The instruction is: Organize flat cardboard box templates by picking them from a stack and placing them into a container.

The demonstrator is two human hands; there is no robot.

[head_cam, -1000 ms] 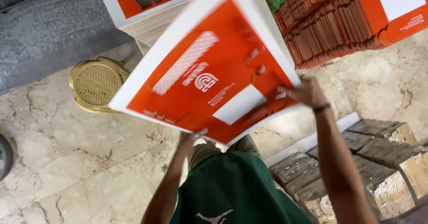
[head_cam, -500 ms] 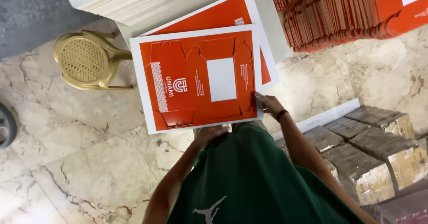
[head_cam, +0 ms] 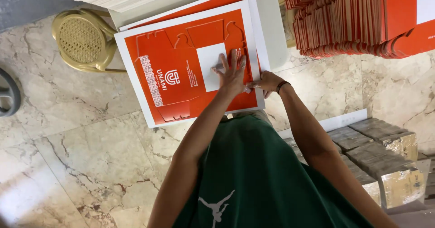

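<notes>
Sheet: the orange printed sheet (head_cam: 181, 74) lies flat on a stack of sheets (head_cam: 253, 10), right in front of both hands.
Long side: it runs left to right, a little tilted.
Left hand: the left hand (head_cam: 232, 73) lies open and flat on the sheet's right part, fingers spread.
Right hand: the right hand (head_cam: 266, 82) pinches the sheet's right edge.
Nearer hand: both touch it.
Change: half a second ago the sheet was held up; now it lies flat and the left hand is on top.
Beside: yellow chair (head_cam: 84, 40) far left of the hands.
</notes>
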